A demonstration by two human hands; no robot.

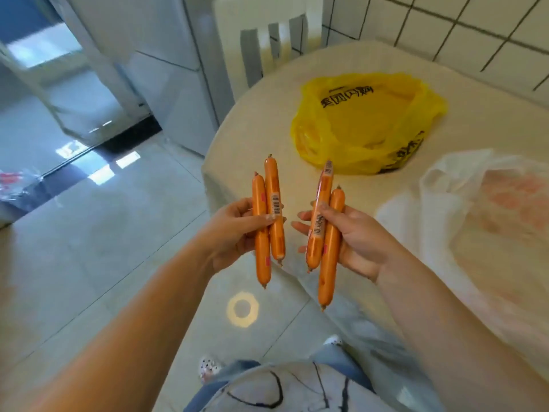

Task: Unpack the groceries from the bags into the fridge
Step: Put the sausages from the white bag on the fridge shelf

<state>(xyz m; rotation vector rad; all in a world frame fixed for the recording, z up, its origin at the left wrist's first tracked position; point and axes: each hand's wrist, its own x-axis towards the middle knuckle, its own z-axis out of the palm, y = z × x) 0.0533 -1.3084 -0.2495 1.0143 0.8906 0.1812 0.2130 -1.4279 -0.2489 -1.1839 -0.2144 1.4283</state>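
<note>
My left hand [234, 230] grips two orange wrapped sausages [263, 248], held upright side by side, one with a barcode label. My right hand [359, 242] grips two more orange sausages [329, 263], also upright. Both hands hover over the floor just off the table's front-left edge. Behind them a flattened yellow plastic bag [365, 126] lies on the round table [261, 114]. A white plastic bag [475, 221] with something pale orange inside sits at the right. The white fridge [166, 63] stands shut at the back left.
A white slatted chair [267, 46] stands between the fridge and the table. A tiled wall [460, 34] runs behind the table. Glossy floor tiles [104, 233] stretch to the left, with a glass door [59, 84] beyond.
</note>
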